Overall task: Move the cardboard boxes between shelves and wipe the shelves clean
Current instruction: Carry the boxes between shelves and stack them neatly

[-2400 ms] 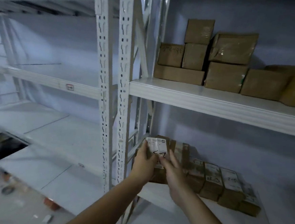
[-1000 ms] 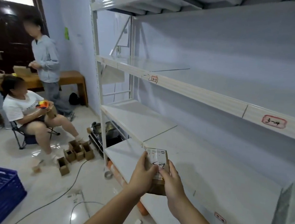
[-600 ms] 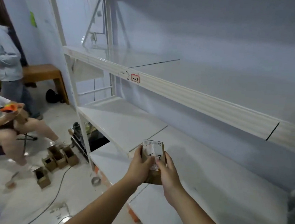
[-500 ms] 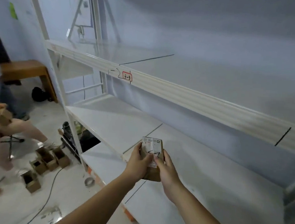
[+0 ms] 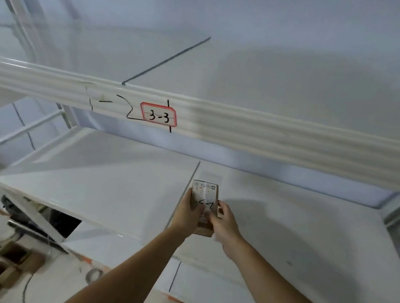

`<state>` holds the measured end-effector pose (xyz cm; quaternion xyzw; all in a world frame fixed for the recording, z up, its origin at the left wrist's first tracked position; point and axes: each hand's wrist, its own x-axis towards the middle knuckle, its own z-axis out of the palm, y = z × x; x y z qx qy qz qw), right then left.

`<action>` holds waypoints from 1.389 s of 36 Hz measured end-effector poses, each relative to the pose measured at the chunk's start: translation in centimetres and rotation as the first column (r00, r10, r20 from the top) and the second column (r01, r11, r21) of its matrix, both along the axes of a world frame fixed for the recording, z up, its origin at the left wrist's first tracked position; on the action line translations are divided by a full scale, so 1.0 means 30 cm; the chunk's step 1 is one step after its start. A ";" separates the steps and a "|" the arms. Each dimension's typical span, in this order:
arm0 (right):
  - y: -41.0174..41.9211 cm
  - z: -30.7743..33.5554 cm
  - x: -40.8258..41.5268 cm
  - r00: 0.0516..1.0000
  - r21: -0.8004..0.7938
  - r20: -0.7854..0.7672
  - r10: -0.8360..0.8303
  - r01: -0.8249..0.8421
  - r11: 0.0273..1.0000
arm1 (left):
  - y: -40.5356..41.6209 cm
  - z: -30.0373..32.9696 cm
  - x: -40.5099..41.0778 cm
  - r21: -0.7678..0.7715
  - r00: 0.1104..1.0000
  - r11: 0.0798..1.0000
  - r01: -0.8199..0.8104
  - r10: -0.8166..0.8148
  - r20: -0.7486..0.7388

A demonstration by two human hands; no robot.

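Here the left hand (image 5: 187, 212) and right hand (image 5: 224, 221) clasp the small labelled cardboard box (image 5: 204, 206) from either side, steadying it just above the bare middle shelf (image 5: 110, 180), presumably for set-down there.

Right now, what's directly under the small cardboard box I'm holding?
The white shelf lies under the cardboard box, which the left hand and right hand hold. Box and hands cover the spot directly beneath.

Box (image 5: 205, 200) between left hand (image 5: 187, 211) and right hand (image 5: 225, 222), above middle shelf (image 5: 110, 180), below label 3-3 (image 5: 158, 117).
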<state>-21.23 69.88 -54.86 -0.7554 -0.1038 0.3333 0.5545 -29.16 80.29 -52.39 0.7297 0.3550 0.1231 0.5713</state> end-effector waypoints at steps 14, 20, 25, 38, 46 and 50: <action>0.232 -0.085 -0.014 0.986 -0.182 0.130 -0.103 0.126 0.975 | 0.284 -0.183 0.137 0.049 0.987 0.992 0.114 -0.107 -0.118; 0.200 -0.050 -0.008 0.981 -0.206 0.193 0.002 0.038 0.978 | 0.275 -0.119 0.103 0.153 0.984 0.979 0.133 -0.113 -0.135; 0.008 0.075 0.015 0.942 -0.236 0.335 0.031 0.052 0.970 | 0.237 0.025 0.035 0.548 0.953 0.785 0.288 -0.181 -0.241; -1.012 0.516 -0.084 0.720 -0.524 0.657 0.225 0.222 0.822 | -0.470 0.446 0.066 0.773 0.670 0.175 0.609 -0.635 -0.384; -1.652 0.625 -0.294 0.734 -0.573 0.652 0.187 0.316 0.756 | -1.108 0.566 0.020 0.787 0.456 -0.045 0.616 -0.794 -0.403; -1.965 0.647 -0.433 0.747 -0.587 0.654 0.121 0.400 0.703 | -1.434 0.590 -0.025 0.793 0.350 -0.092 0.602 -0.863 -0.365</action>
